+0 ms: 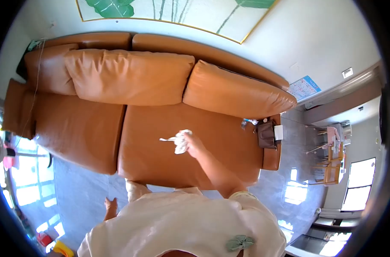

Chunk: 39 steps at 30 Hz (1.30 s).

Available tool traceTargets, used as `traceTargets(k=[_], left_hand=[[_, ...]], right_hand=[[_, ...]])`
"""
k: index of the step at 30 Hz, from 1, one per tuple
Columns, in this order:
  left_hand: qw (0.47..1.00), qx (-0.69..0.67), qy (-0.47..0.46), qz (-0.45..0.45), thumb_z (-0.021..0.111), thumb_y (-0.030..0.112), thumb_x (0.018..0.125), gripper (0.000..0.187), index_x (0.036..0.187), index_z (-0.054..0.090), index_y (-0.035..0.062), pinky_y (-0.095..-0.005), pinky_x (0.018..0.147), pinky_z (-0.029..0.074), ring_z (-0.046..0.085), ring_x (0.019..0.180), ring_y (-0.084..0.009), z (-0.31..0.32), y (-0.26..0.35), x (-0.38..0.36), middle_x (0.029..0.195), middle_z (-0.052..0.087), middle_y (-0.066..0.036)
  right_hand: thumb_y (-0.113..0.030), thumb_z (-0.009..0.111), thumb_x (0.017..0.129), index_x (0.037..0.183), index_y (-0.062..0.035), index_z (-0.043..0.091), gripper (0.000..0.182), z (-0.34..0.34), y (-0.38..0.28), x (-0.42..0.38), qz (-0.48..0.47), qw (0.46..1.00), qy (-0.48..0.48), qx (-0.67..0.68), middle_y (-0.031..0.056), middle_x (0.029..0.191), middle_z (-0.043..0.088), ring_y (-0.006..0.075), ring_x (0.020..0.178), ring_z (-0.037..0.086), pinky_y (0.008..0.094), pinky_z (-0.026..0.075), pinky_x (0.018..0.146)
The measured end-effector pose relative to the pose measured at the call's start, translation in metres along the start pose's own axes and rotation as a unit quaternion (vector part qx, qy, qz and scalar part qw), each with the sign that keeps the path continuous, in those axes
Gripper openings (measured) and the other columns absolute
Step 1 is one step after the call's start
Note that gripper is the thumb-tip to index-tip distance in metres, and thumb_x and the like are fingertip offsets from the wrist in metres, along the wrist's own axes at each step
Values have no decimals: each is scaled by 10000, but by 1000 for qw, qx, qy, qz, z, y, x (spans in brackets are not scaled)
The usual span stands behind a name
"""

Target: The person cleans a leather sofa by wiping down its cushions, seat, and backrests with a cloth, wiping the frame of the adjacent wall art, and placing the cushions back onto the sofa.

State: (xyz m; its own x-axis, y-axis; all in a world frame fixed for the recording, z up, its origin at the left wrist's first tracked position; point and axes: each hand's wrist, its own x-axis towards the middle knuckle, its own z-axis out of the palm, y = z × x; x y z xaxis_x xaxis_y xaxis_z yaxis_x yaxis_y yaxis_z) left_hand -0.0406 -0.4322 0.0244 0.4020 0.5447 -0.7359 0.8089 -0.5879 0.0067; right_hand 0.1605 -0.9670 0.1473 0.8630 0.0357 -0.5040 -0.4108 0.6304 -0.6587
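My right hand [194,145] is stretched out over the seat of the brown leather sofa [152,158]. Its fingers are closed around a crumpled white cloth [180,144], and a thin end of the cloth trails to the left. Down beside my body, my left hand [111,203] hangs over the grey floor, small in view, with its fingers apart and nothing in it.
Large cushions [135,77] lean along the sofa back. A dark brown bag [266,136] and a clear plastic item [249,123] lie by the right armrest. A cord [35,85] hangs over the left end. Chairs [330,171] stand far right on the tiled floor [79,184].
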Motion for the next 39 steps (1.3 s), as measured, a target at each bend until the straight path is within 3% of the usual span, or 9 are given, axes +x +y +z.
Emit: traceTargets(k=[3,7,10,12,17,18,20,24,39], left_hand=[[997,14,-27,75,697,473,756,953,1476,217,75,-476,1120,267,243,1385,-403,48,23,-54,1495,245,-253],[976,13,82,200,681,482,772,917,1484,222,129,-526,1084,301,297,1354,-416,55,54,-95,1482,282,-233],[963,-72,132,223,683,466,775,900,1471,250,95,-513,1076,321,328,1335,-416,55,55,-72,1471,293,-243],[975,-72,107,180,680,463,776,892,1462,265,73,-488,1084,322,337,1331,-411,47,55,-86,1465,295,-255],[996,-64,36,57,666,477,775,891,1460,273,63,-444,1094,326,345,1334,-398,52,58,-60,1464,304,-253],[997,-74,14,20,663,482,775,889,1460,277,67,-444,1095,323,342,1337,-397,55,57,-51,1461,311,-254],[995,-92,-16,-22,658,487,776,880,1458,289,70,-446,1098,319,336,1343,-397,61,64,-44,1453,328,-259],[990,-121,23,70,657,496,778,868,1438,327,40,-449,1097,318,360,1325,-413,51,97,-23,1402,391,-295],[864,-356,134,331,642,353,881,731,1423,322,-20,-416,1106,304,347,1338,-375,35,318,-23,1442,343,-263]], right_hand=[[-332,642,898,1126,-69,515,370,-92,-41,-64,-67,997,-9,29,72,960,593,204,854,605,360,519,675],[-257,579,913,674,-183,394,311,-194,-85,-144,-149,980,80,105,-66,563,343,71,448,335,225,262,378],[-282,507,911,607,-209,412,327,-264,-101,-178,52,937,-91,334,-70,530,352,90,423,330,256,289,386],[-274,513,893,583,-208,416,331,-246,-102,-177,-70,949,265,155,-76,526,354,94,450,357,255,307,411],[-418,490,953,708,-178,451,345,-192,-114,-112,21,926,-127,356,-25,585,430,129,547,435,327,397,510],[-388,509,949,729,-159,457,322,-103,-132,-120,-114,974,170,93,-27,617,437,131,563,431,310,393,523],[-438,429,980,902,-141,524,322,-96,-150,-88,-46,991,-1,123,18,834,551,171,728,539,376,489,663],[-447,299,1018,1187,-182,501,374,-21,-188,-71,-83,988,97,87,53,1193,565,256,1083,550,539,446,914],[-288,441,953,878,-125,483,184,-193,-391,10,-357,890,282,-36,65,782,590,214,688,590,386,508,544]])
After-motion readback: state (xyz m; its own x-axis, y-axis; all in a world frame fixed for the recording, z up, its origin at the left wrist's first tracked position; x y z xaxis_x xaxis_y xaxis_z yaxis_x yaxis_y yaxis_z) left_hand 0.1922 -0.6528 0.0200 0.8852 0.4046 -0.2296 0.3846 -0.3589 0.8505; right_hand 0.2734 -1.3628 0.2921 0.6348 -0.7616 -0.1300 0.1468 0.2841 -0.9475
